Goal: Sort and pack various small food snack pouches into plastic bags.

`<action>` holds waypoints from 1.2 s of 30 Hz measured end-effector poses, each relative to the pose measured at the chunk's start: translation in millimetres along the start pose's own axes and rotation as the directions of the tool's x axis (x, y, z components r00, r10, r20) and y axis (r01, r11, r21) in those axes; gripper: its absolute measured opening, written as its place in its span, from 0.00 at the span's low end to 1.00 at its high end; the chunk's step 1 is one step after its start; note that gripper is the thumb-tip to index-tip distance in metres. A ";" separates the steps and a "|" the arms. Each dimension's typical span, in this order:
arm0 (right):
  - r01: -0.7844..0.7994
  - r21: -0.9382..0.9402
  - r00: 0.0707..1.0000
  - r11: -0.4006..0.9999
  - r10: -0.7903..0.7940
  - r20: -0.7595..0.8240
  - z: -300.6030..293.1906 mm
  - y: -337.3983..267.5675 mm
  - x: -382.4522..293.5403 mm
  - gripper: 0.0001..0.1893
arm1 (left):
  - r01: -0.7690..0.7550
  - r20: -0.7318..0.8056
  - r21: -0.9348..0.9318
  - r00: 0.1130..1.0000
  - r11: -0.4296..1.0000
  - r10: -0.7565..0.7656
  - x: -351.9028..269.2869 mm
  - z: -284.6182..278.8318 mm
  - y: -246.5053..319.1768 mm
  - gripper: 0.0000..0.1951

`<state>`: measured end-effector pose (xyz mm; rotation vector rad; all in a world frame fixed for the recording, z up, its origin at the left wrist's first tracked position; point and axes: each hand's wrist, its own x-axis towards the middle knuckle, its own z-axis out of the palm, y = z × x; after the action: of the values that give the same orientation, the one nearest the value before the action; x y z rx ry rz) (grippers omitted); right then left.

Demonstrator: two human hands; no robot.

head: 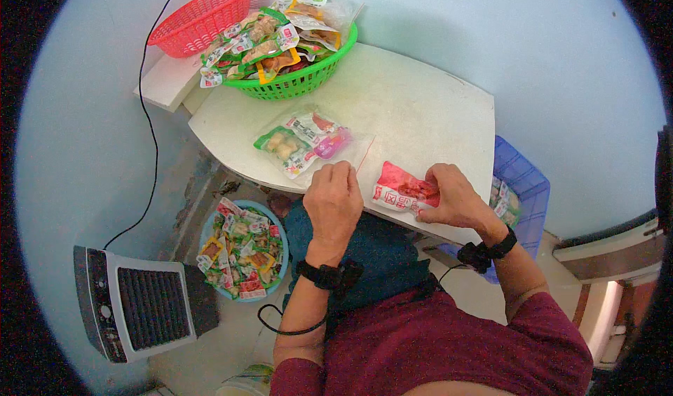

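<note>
A clear plastic bag (359,143) with a thin red line across its mouth lies flat on the white table. Inside it are a green-edged food packet (286,148) and a white packet with a purple end (327,135). My left hand (334,196) pinches the bag's near edge by the red line; its fingertips are partly hidden. To the right, my right hand (456,198) grips one end of a red-and-white food packet (402,188) between thumb and fingers, at the table's front edge.
A green basket (294,86) heaped with packets stands at the back of the table (420,101), beside a red basket (205,20). Below left are a blue basin (286,248) of packets and an air cooler (152,306). A blue crate (531,196) with packets sits right.
</note>
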<state>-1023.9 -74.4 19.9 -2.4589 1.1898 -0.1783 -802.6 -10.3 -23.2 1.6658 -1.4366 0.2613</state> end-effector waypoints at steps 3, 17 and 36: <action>-0.079 0.168 0.996 0.983 0.084 -0.025 3.9 5.2 -2.1 0.31 | -0.009 0.010 0.013 1.000 1.000 0.009 -0.5 0.1 1.6 0.06; -0.169 0.917 0.981 0.360 0.154 0.121 13.9 -15.3 7.9 0.17 | 0.001 -0.005 0.018 1.000 1.000 -0.001 3.6 -7.8 6.8 0.05; -0.291 0.942 0.955 -0.166 -0.105 0.276 26.1 -50.7 39.5 0.17 | -0.095 -0.130 0.001 0.987 0.996 0.094 8.2 -4.3 7.7 0.04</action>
<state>-955.0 -69.0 14.4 -0.8014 0.5453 -0.4933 -805.3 -12.3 -11.6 1.5490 -1.4180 0.4113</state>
